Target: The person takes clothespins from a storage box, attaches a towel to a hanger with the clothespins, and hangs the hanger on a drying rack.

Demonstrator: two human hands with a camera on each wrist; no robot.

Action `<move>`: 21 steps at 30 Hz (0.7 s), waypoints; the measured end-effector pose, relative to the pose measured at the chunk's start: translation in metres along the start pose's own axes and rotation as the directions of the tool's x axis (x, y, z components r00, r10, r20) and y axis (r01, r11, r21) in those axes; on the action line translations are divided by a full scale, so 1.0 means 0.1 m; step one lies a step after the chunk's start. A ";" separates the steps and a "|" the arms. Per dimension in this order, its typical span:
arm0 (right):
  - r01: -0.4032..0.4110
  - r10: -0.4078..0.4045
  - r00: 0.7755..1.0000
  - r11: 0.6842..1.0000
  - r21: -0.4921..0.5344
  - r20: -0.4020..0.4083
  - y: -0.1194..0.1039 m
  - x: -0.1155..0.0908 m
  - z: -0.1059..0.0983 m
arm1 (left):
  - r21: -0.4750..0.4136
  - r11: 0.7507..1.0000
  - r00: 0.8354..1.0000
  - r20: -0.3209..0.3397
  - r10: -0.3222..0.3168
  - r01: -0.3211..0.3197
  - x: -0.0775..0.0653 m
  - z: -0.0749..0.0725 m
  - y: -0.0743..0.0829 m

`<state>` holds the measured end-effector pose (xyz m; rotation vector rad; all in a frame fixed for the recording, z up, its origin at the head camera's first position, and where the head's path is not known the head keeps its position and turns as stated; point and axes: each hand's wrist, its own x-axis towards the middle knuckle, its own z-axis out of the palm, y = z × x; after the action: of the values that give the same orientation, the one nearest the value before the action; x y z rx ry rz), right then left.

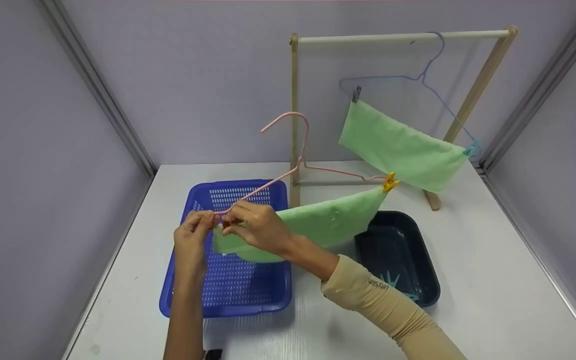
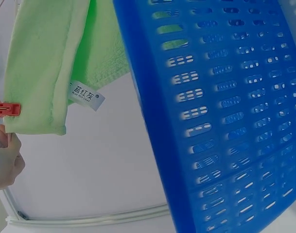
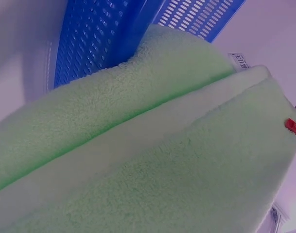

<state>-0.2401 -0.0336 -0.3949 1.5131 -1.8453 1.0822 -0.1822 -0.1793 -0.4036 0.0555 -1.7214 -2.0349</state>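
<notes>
In the head view my left hand (image 1: 192, 239) pinches the left end of a pink hanger (image 1: 270, 184) over the blue basket (image 1: 282, 295). My right hand (image 1: 262, 229), crossed in front of the towel, pinches a red clothespin (image 2: 8, 109) at the hanger's left end. That clothespin bites the corner of a light green towel (image 1: 335, 217) with a white label (image 2: 87, 95). A yellow clothespin (image 1: 390, 182) fastens the towel's other corner to the hanger's right end. The right wrist view shows the towel folded in layers.
Behind stands a wooden rack with a white rod (image 1: 358, 38). A blue hanger (image 1: 424, 75) hangs there with another green towel (image 1: 402, 145), held by a dark clothespin (image 1: 356, 94) and a teal one (image 1: 473, 148). A dark tray (image 1: 430, 280) at right contains teal clothespins (image 1: 390, 279).
</notes>
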 end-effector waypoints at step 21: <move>-0.001 0.006 0.998 0.998 -0.069 0.069 -0.04 -0.13 -0.15 | -0.021 1.000 0.999 -0.037 -0.018 0.017 0.01 -0.01 0.00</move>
<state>-0.2344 -0.0143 -0.3958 1.5256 -1.9129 0.9685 -0.1825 -0.1805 -0.4037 0.1020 -1.6826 -2.0510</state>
